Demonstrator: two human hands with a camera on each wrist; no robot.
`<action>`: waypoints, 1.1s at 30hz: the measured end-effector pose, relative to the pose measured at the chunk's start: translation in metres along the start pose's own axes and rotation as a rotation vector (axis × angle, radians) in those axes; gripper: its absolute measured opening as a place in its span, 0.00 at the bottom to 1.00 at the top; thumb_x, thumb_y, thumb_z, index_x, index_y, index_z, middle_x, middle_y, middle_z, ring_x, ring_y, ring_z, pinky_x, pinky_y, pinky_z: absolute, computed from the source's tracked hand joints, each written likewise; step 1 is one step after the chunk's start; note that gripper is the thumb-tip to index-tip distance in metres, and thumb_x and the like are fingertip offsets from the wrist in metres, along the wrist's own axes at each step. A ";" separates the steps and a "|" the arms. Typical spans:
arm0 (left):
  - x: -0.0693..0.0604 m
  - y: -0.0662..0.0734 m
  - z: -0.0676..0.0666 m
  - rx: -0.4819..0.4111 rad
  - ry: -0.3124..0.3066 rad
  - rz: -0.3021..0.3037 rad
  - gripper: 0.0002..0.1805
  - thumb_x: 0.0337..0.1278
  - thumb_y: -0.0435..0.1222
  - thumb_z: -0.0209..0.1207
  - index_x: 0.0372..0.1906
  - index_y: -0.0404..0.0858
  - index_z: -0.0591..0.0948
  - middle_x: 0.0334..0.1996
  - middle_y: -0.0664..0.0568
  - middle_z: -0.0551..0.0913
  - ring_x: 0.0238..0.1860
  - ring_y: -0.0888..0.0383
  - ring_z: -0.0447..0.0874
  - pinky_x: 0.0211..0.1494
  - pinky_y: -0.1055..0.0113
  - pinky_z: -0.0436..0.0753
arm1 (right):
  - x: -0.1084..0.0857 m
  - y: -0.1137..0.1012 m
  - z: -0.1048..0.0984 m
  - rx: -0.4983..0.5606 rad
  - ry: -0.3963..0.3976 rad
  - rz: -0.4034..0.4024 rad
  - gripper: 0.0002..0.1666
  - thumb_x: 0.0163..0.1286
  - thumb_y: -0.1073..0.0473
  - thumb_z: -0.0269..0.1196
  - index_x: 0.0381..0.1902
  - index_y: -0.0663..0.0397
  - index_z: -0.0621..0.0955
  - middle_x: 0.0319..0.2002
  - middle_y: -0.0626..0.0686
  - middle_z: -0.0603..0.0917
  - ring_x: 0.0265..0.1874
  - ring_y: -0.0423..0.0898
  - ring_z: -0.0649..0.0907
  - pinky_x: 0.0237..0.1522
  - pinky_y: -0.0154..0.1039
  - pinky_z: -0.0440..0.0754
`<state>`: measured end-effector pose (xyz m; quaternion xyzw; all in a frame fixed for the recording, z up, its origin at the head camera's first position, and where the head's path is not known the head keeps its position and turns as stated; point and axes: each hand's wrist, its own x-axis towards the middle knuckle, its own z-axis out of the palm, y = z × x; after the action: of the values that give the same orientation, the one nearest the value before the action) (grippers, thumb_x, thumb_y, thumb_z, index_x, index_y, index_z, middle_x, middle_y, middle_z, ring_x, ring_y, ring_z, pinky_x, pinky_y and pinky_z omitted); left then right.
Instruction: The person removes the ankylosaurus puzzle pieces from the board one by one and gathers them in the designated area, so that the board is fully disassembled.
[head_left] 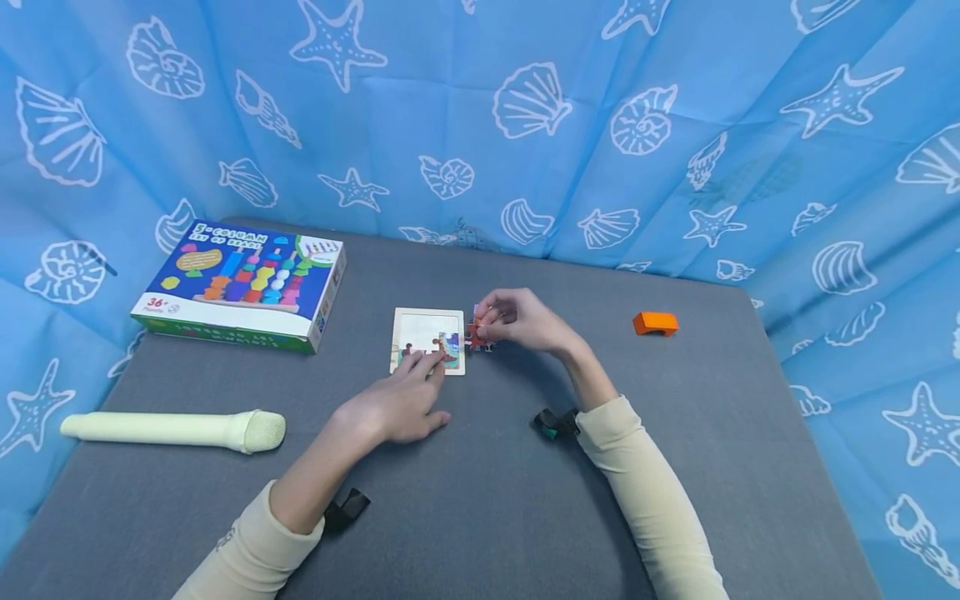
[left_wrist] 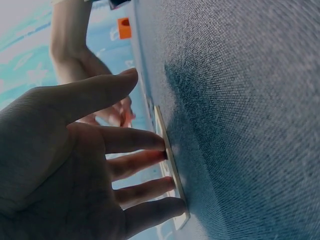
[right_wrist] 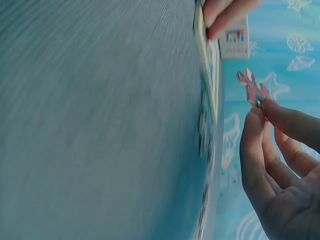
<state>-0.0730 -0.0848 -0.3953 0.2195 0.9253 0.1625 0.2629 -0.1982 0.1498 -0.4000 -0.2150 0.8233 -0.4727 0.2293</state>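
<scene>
A small square jigsaw tray (head_left: 408, 311) with a pale wooden rim lies mid-table, with a few pieces fitted along its lower part. My left hand (head_left: 397, 407) rests its extended fingertips on the tray's near edge, thumb held apart. Just right of the tray, my right hand (head_left: 531, 321) pinches a jigsaw piece between thumb and forefinger. That jigsaw piece (right_wrist: 254, 91) shows pinkish in the right wrist view, raised off the table. Loose jigsaw pieces (right_wrist: 203, 127) lie on the cloth beside the tray, partly hidden under the right hand in the head view.
At the back left lies a bead-set box (head_left: 240, 283). A pale green microphone (head_left: 172, 428) lies to the left of my left hand. An orange arch block (head_left: 656, 323) sits on the right side of the grey table (head_left: 750, 467). Behind hangs a blue shell-print curtain (head_left: 480, 125).
</scene>
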 end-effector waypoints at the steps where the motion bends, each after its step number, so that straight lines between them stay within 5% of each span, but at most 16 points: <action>1: 0.000 0.000 0.000 0.000 -0.002 -0.003 0.43 0.83 0.48 0.57 0.85 0.26 0.57 0.90 0.37 0.47 0.90 0.33 0.41 0.91 0.39 0.53 | -0.003 0.002 -0.004 0.000 0.002 0.008 0.12 0.72 0.70 0.71 0.51 0.64 0.85 0.41 0.59 0.90 0.38 0.44 0.89 0.45 0.40 0.92; 12: 0.000 0.001 0.001 0.003 0.006 0.000 0.41 0.84 0.47 0.56 0.85 0.26 0.58 0.90 0.37 0.47 0.90 0.35 0.42 0.91 0.40 0.54 | -0.028 0.024 -0.036 -0.064 -0.044 0.115 0.14 0.75 0.71 0.68 0.56 0.66 0.83 0.46 0.64 0.88 0.42 0.48 0.89 0.52 0.46 0.94; 22: 0.000 0.000 0.001 0.009 0.011 0.005 0.42 0.84 0.48 0.56 0.85 0.26 0.58 0.90 0.37 0.48 0.90 0.35 0.42 0.91 0.40 0.54 | -0.026 0.031 -0.039 -0.197 -0.039 0.105 0.11 0.73 0.71 0.68 0.52 0.66 0.86 0.44 0.63 0.88 0.41 0.49 0.85 0.42 0.34 0.85; 33: -0.001 0.000 0.000 0.004 0.028 0.023 0.40 0.84 0.46 0.56 0.84 0.24 0.59 0.89 0.35 0.50 0.89 0.32 0.44 0.91 0.39 0.55 | -0.025 0.031 -0.042 -0.160 -0.029 0.134 0.12 0.74 0.71 0.69 0.52 0.70 0.86 0.44 0.65 0.87 0.36 0.46 0.87 0.42 0.39 0.93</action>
<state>-0.0722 -0.0855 -0.3943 0.2282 0.9267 0.1665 0.2479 -0.2068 0.2070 -0.4036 -0.1841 0.8676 -0.3858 0.2541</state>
